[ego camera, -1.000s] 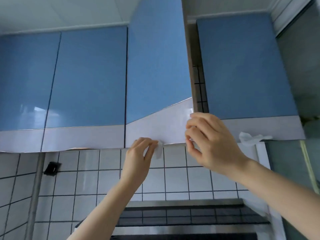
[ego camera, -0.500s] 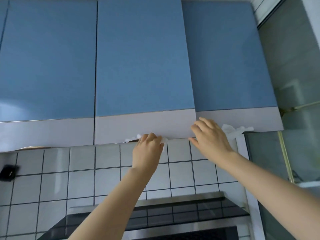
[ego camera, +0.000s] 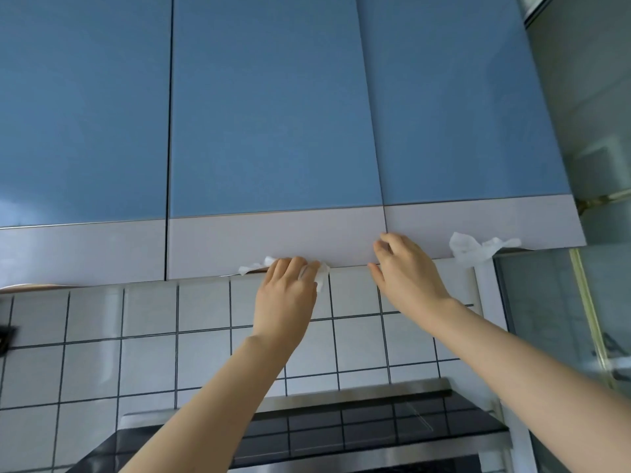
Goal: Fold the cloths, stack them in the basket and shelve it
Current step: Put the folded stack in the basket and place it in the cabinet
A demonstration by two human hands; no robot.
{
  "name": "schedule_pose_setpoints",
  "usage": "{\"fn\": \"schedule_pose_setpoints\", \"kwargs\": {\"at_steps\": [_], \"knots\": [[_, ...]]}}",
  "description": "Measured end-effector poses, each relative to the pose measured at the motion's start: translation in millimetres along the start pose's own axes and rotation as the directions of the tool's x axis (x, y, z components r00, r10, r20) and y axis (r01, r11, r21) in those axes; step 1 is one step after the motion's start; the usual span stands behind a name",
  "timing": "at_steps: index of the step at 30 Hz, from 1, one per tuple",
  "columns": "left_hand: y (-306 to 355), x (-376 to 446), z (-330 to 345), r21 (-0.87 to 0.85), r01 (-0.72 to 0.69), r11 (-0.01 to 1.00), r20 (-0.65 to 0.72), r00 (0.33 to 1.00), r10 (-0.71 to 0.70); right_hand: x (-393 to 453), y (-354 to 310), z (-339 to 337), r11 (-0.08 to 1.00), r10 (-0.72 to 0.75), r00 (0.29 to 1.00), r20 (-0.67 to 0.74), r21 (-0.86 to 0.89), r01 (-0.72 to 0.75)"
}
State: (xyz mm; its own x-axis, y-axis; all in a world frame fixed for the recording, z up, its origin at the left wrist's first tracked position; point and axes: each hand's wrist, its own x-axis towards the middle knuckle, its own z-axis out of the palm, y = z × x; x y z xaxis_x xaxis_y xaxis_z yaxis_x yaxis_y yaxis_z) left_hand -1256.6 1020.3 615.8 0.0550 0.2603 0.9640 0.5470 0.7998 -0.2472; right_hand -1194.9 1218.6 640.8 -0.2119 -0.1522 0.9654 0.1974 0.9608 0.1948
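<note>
Hands reach up to the blue cabinet door [ego camera: 273, 107]: left hand [ego camera: 285, 295] holds a white tissue [ego camera: 269, 262] at its lower edge (grip narrow), right hand [ego camera: 406, 271] presses loose-fingered; cloths and basket are unseen.

A crumpled white cloth [ego camera: 319, 273] pokes from under the closed middle cabinet door [ego camera: 273, 131].

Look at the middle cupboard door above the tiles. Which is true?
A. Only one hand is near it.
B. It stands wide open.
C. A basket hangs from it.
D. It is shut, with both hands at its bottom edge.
D: the middle cupboard door lies flush with its neighbours, and the left hand and right hand are at its bottom edge.
</note>
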Motion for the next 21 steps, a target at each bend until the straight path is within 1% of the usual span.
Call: {"fn": "schedule_pose_setpoints", "kwargs": {"at_steps": [3, 9, 12, 15, 17, 19, 21], "knots": [[3.1, 0.0, 3.1, -0.008, 0.019, 1.000, -0.034, 0.999, -0.019, -2.6, -2.8, 6.2, 0.999, 0.031, 0.999, -0.035, 0.023, -0.031], [4.7, -0.8, 8.3, -0.012, 0.026, 1.000, -0.058, 0.998, -0.027, -12.5, -11.1, 19.9, 0.998, 0.053, 0.997, -0.060, -0.026, -0.055], [3.0, -3.5, 10.0, -0.004, 0.008, 1.000, -0.038, 0.999, -0.009, -15.4, -10.7, 24.5, 0.995, 0.021, 0.998, -0.059, -0.098, -0.026], [3.8, -3.5, 10.0, -0.008, 0.026, 1.000, -0.010, 1.000, -0.026, -11.1, -8.8, 25.3, 0.991, 0.003, 0.998, -0.057, -0.131, -0.011], [5.5, -3.4, 7.8, -0.001, 0.026, 1.000, 0.025, 0.999, -0.026, -7.1, -7.6, 18.6, 0.995, 0.005, 1.000, -0.017, -0.101, -0.006], [7.0, -0.9, 1.3, 0.024, 0.024, 0.999, 0.085, 0.996, -0.026, -3.6, -7.4, 7.6, 0.997, 0.022, 0.998, 0.055, -0.069, -0.018], [10.9, 0.4, -9.3, 0.043, 0.048, 0.998, 0.250, 0.966, -0.057, -3.0, -8.7, -4.8, 0.999, 0.047, 0.987, 0.154, -0.023, -0.044]]}}
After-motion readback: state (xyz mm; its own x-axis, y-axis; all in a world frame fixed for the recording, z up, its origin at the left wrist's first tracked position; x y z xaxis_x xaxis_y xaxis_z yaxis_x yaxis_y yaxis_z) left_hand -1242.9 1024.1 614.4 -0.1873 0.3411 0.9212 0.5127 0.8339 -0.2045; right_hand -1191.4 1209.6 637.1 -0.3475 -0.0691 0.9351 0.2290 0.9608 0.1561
